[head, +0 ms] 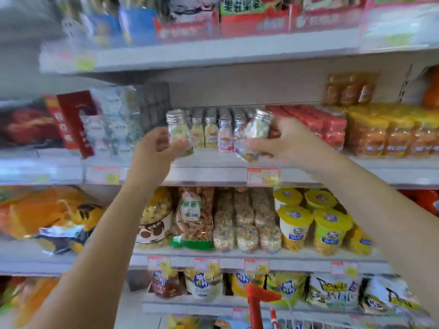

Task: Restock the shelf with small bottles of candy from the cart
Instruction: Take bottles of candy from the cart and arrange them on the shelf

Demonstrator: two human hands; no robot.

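1. Head view, motion blur: both arms are raised to the middle shelf [213,173].
2. Left hand [158,144] has its fingers curled round the left bottle [177,129], which is upright with a silver cap, at the left end of the bottle row [215,129].
3. Right hand [288,141] grips the right bottle [255,135], tilted with its cap leaning right, at the right end of the row. Blur hides whether it holds more than one.
4. Row stands on the shelf just behind both hands, with red packs [320,124] to its right.
5. Price tag [263,176] is on the shelf edge below the right hand.
6. Red cart handle [255,302] is near, at bottom centre.
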